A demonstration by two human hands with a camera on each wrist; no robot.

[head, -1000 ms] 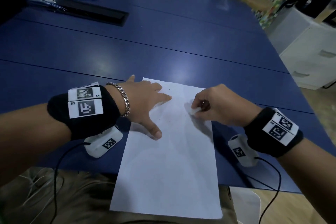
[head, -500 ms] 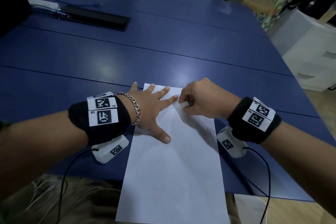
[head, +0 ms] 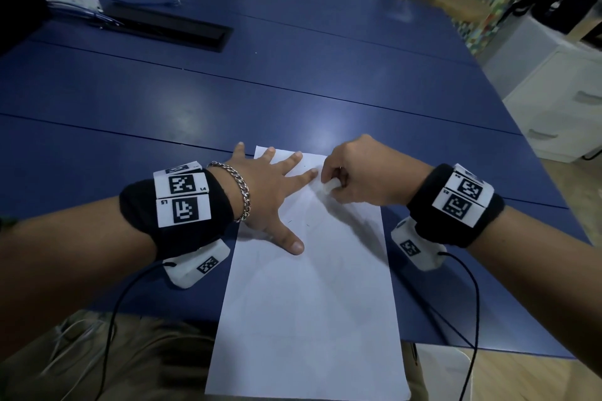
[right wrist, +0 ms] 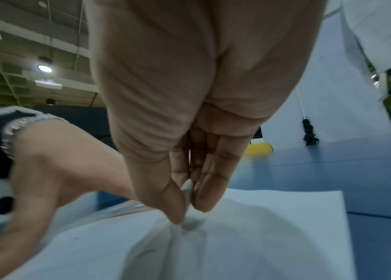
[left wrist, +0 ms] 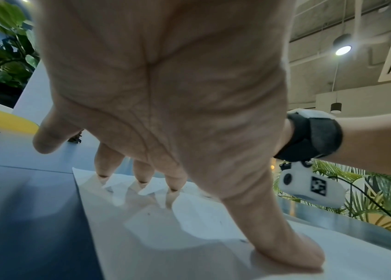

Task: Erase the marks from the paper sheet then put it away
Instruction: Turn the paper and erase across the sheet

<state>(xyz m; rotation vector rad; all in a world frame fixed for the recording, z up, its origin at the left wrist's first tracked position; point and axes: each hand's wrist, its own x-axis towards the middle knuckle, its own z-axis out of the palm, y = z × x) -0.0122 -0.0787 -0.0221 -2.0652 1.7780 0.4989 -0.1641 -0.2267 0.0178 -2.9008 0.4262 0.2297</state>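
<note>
The right hand, pinching the eraser, has moved up to the paper sheet's far edge beside the flat, splayed left hand, so erasing continues.

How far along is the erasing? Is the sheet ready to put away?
Not yet. The right hand pinches the eraser on the paper sheet, near its far edge; the left hand presses it flat. Small dark marks remain near the left thumb. Most of the sheet looks clean. Putting it away is left.
</note>
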